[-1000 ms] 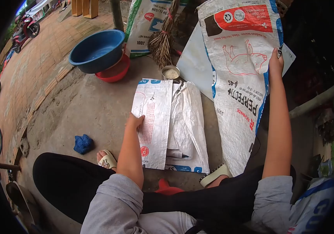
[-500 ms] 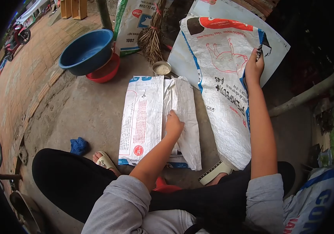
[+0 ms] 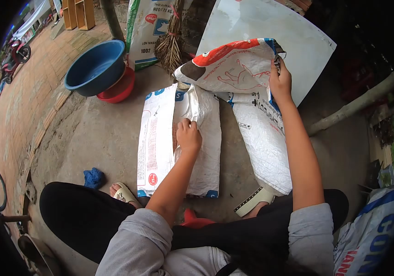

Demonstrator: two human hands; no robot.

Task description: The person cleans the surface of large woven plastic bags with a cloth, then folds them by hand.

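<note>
A woven white feed sack [image 3: 206, 152] with blue corners and red print lies flat on the ground in front of me, its edges folded toward the middle. My left hand [image 3: 188, 135] is closed on the folded edge at its centre; a brown patch shows beside the fingers. My right hand [image 3: 280, 80] grips the upper corner of a second feed sack [image 3: 266, 147], which bears a red pig drawing. Its top bends over toward the left, while the lower end hangs down to my right foot. The small metal bowl is mostly hidden behind this sack's top.
Left of the sacks stand a blue basin [image 3: 96, 69] and a red basin [image 3: 118, 87]. Behind are a straw broom [image 3: 170, 48], an upright feed sack [image 3: 144, 37] and a pale board [image 3: 261, 23]. A blue cloth [image 3: 94, 177] lies near my left foot. A pole [image 3: 362, 99] slants at right.
My right hand has moved down and left, folding the pig-print sack's top over toward the left. My left hand has shifted slightly up and left, with the flat sack's flap rearranged.
</note>
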